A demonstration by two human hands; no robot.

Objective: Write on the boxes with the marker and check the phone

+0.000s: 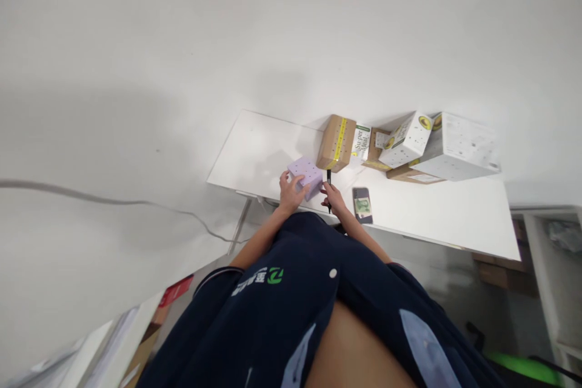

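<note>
A small lavender box (pixel 306 170) with dark dots on its top sits near the front edge of the white table (pixel 254 139). My left hand (pixel 290 194) grips its near left side, thumb on the top edge and fingers around the corner. Beside the box's right side, my right hand (pixel 334 196) is closed around a black marker (pixel 328 177), which stands nearly upright in the picture. The right fingertips are close to the box; whether they touch it I cannot tell. Right of this hand lies a dark phone (pixel 357 216) with a green banknote (pixel 362 205) on it.
Behind the marker stands a brown carton (pixel 330 142) with yellow tape. White printed boxes (pixel 404 142) and a large dotted white box (pixel 468 144) line the table's wall side. A cable (pixel 136 200) hangs at left; shelving (pixel 545 267) stands at right.
</note>
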